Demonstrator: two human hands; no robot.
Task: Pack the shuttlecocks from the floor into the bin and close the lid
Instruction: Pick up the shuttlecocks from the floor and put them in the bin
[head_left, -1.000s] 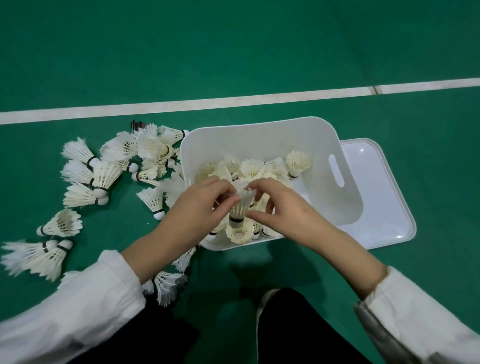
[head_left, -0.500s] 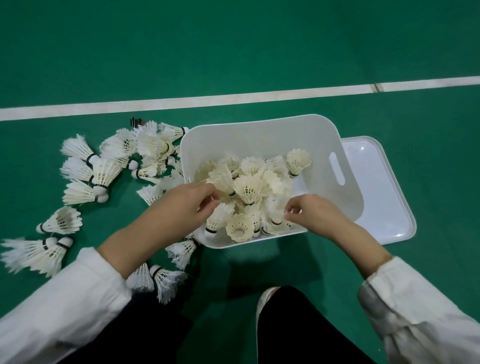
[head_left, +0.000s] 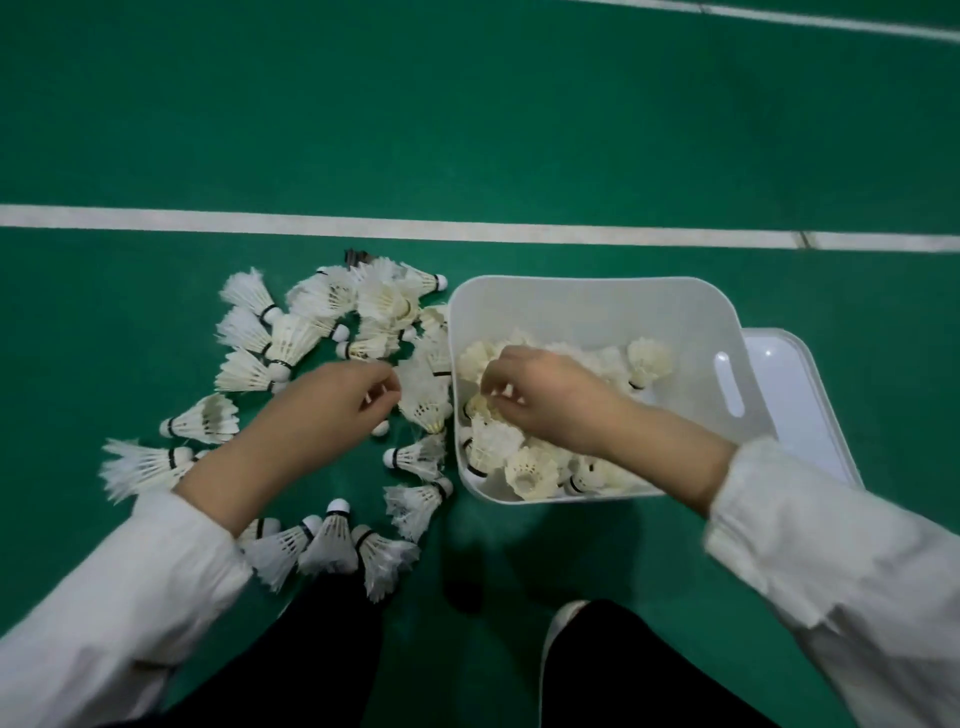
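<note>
Green court flooring (head_left: 467, 130) with a white boundary line (head_left: 363, 228) fills the view, and a person crouches over it. Shuttlecocks (head_left: 291, 338) lie scattered on the floor to the left of a white plastic bin (head_left: 597, 301), which already holds a loose heap; its lid (head_left: 800, 395) lies flat under and beyond the bin's right side.

The left hand (head_left: 327, 410) reaches toward a shuttlecock beside the bin wall, fingers curled narrow, though blur makes it hard to say whether it grips one. The right hand (head_left: 550, 400) sits inside the bin, fingertips pinched among the packed ones, possibly pressing them down.

Risks, as I judge them: the feathers are frayed and fragile, so a hard pinch or shoving could crush the skirts. Many remain outside, and loose stacking may leave the heap above the rim, so the lid would not seat. An elbow could also tip the light bin.
</note>
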